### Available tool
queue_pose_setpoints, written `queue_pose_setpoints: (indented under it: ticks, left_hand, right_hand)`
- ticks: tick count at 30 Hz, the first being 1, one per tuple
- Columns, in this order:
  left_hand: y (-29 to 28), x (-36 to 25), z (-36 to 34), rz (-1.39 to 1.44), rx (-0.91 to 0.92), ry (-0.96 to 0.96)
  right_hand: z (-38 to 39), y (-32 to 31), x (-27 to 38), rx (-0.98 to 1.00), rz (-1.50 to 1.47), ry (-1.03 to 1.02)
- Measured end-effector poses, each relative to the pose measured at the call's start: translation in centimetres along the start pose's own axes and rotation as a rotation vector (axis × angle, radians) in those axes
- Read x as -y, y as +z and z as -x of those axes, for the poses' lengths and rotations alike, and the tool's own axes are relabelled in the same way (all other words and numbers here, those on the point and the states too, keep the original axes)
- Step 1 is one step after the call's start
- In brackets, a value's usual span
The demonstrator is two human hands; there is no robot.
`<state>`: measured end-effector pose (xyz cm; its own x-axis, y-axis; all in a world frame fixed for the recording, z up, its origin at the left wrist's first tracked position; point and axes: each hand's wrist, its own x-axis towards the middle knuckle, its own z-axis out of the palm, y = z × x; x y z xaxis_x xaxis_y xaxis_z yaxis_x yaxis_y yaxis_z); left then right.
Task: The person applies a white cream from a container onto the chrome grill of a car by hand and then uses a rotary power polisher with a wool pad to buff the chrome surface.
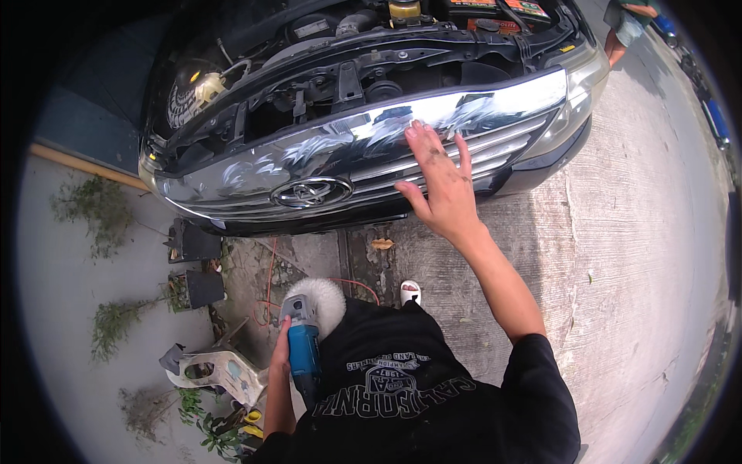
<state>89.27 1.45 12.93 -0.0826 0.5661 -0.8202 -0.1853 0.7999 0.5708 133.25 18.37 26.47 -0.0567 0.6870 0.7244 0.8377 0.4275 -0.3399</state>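
My left hand (pixel 283 346) grips a blue and grey power polisher (pixel 304 348), held low at my left side. Its round white fluffy pad (pixel 325 301) faces forward, away from the car. My right hand (pixel 442 174) reaches out with spread fingers, its fingertips on the chrome trim (pixel 510 99) above the car's grille (pixel 495 148). Dark smudges mark the back of that hand. Whitish smears of paste (pixel 305 148) streak the shiny chrome on both sides of it. Below the trim sits an oval chrome emblem (pixel 311 192).
The hood is up, baring the engine bay (pixel 348 62). An orange cord (pixel 270 282) trails over the ground. Potted plants (pixel 202 288) and a worn plastic chair (pixel 224 375) stand at the left. Another person (pixel 630 27) is at the far right, on the concrete driveway (pixel 618 255).
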Motion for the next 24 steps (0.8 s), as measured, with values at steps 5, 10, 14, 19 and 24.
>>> queue_pose_setpoints:
  ticks: [5, 10, 14, 19, 24]
  left_hand:
    - [0.2, -0.5, 1.0, -0.005, 0.024, -0.034]
    - [-0.9, 0.5, 1.8, 0.102, 0.016, -0.040]
    - [-3.0, 1.8, 1.0, 0.175, 0.000, -0.032]
    - [-5.3, 1.9, 1.0, 0.240, -0.002, -0.059]
    - [-8.8, 1.4, -0.4, 0.286, -0.025, -0.094]
  right_hand:
    - [0.2, 6.4, 8.5, 0.414, -0.097, -0.165]
    - [-2.4, 11.4, 13.1, 0.426, -0.072, -0.221]
    - [-3.5, 15.1, 16.6, 0.318, 0.100, -0.201]
    - [-4.5, 17.2, 22.3, 0.471, -0.106, -0.364]
    - [-6.7, 23.7, 25.5, 0.479, 0.135, -0.399]
